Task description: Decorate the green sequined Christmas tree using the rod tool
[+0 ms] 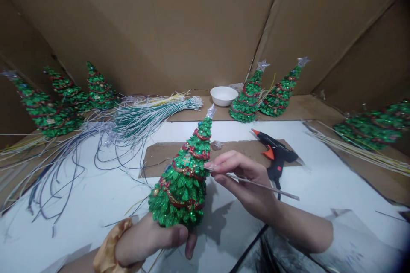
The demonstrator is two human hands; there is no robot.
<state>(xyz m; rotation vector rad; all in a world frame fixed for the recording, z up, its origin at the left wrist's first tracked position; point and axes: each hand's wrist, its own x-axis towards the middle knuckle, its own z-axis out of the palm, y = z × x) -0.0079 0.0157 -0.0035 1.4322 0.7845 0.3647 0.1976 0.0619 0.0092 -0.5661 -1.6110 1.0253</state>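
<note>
My left hand [150, 239] grips the base of a small glittery green Christmas tree [184, 179] with red garland and a clear star on top, holding it tilted above the white table [80, 204]. My right hand [243, 175] pinches a thin clear stick [265, 186] and holds its tip against the tree's right side, about halfway up. A yellow scrunchie [109, 247] sits on my left wrist.
A black and orange glue gun [277, 153] lies on a cardboard strip [160, 158] behind my right hand. A white bowl [223, 95] stands at the back. Finished trees stand at left [64, 98], back right [265, 94] and far right [374, 126]. Bundles of thin wires [144, 115] spread across the left.
</note>
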